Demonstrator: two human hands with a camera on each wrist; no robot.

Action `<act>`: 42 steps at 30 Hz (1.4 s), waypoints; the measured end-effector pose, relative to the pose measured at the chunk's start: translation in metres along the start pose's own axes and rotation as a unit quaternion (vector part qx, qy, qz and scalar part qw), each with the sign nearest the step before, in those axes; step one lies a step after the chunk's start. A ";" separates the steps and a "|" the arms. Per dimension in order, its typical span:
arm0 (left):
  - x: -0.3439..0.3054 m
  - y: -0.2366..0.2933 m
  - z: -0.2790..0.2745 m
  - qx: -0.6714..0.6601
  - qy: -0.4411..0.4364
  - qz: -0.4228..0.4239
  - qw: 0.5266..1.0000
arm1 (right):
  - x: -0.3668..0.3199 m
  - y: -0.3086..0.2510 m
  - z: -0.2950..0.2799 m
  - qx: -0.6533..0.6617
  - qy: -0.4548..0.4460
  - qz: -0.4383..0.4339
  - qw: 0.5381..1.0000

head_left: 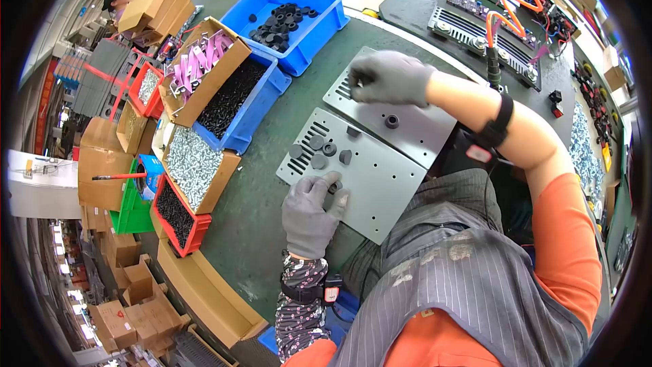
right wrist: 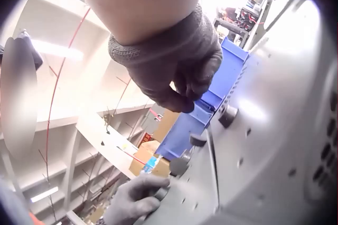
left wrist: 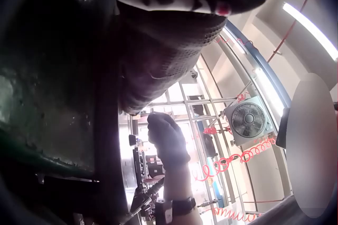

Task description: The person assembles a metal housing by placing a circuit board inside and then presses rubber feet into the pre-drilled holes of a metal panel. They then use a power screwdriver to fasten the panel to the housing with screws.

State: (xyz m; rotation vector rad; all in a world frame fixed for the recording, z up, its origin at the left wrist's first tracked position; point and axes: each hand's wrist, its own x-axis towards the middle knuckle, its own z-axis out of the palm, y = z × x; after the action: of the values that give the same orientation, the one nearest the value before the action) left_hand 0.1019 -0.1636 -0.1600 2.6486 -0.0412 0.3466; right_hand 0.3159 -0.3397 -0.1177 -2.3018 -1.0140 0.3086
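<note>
Two grey metal plates, a near plate (head_left: 390, 190) and a far plate (head_left: 424, 132), lie side by side with rows of slots and small holes. My left hand (head_left: 305, 217), in a grey glove, rests at the near plate's edge and pinches a black round rubber foot (head_left: 334, 187) between thumb and index finger. Several loose black feet (head_left: 319, 161) lie about the slots. On the far plate stands another black foot (head_left: 392, 121). Over that plate's slotted end is my gloved right hand (head_left: 394, 80), its fingers (right wrist: 198, 85) curled in; nothing shows clearly between them.
Beyond the plates stand a blue bin (head_left: 299, 61) of black feet, a second blue bin (head_left: 248, 139) of black screws, cardboard boxes of silver screws and purple parts, and a red bin (head_left: 197, 231). Circuit assemblies (head_left: 489, 37) with orange coiled cables sit at the right.
</note>
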 end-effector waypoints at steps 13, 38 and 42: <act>0.025 0.022 0.021 0.032 0.038 0.054 0.997 | 0.075 -0.023 -0.011 0.069 0.054 -0.113 0.990; -0.034 0.058 0.032 0.179 -0.123 -0.026 0.976 | -0.096 0.024 -0.020 0.151 0.289 -0.025 0.945; -0.035 0.055 0.030 0.168 -0.099 -0.013 0.981 | -0.167 0.065 -0.031 0.070 0.480 0.045 0.873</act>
State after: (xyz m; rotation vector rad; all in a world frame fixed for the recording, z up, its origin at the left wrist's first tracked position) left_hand 0.0701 -0.2278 -0.1703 3.0071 -0.0124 0.0837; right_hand 0.2540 -0.5097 -0.1376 -1.9552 -0.3456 -0.6642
